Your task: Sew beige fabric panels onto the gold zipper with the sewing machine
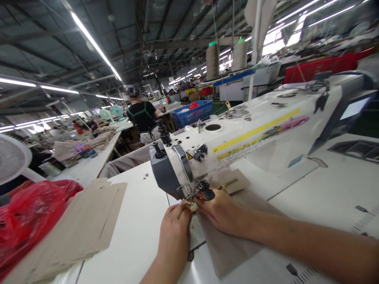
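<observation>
My left hand (175,227) is closed, its fingertips pinched at the edge of a beige fabric piece (229,252) beside the presser foot (191,200) of a white sewing machine (251,130). From the other side, my right hand (223,211) grips the same edge just under the machine head, its fingertips partly hidden by a black round knob. The fabric hangs from the needle area towards me and spreads flat beneath my right wrist and forearm. Behind the right hand, a small brass-coloured guide (227,184) lies near another part of beige material.
At left lies a stack of beige cut panels (97,221), with a red plastic bag (38,213) against it and a white fan (13,157) behind. A co-worker (142,114) sits ahead near a blue crate (192,113). Thread cones (212,61) stand above the machine.
</observation>
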Demonstrator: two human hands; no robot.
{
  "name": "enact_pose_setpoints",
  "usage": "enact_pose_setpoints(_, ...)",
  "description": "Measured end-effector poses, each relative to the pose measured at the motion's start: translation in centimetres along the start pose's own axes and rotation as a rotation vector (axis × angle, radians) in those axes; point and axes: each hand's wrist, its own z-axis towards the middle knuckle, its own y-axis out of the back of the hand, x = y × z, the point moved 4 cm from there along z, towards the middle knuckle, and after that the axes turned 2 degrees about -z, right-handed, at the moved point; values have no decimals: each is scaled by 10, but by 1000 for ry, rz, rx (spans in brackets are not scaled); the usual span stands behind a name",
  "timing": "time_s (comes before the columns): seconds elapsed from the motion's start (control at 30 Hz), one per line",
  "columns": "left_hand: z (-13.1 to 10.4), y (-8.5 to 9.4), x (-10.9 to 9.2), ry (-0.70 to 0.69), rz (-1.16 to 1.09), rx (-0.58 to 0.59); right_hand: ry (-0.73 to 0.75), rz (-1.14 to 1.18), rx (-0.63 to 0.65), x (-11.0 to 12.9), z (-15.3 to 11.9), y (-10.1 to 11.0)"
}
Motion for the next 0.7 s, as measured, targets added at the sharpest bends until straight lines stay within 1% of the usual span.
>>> enact_pose_setpoints(0.13, -1, 3, 1, 0, -9, -27, -43, 58, -21, -3, 0, -1)
enact_pose_setpoints(0.3, 0, 1, 0, 7, 12, 9, -8, 76, -18, -5, 1, -1)
enact_pose_setpoints(0.53, 2, 1, -2, 18, -5, 13, 19, 52, 0, -3, 3, 3)
enact_pose_setpoints(0.7, 3, -1, 0, -14, 15, 33, 37, 40, 13, -4, 3, 1)
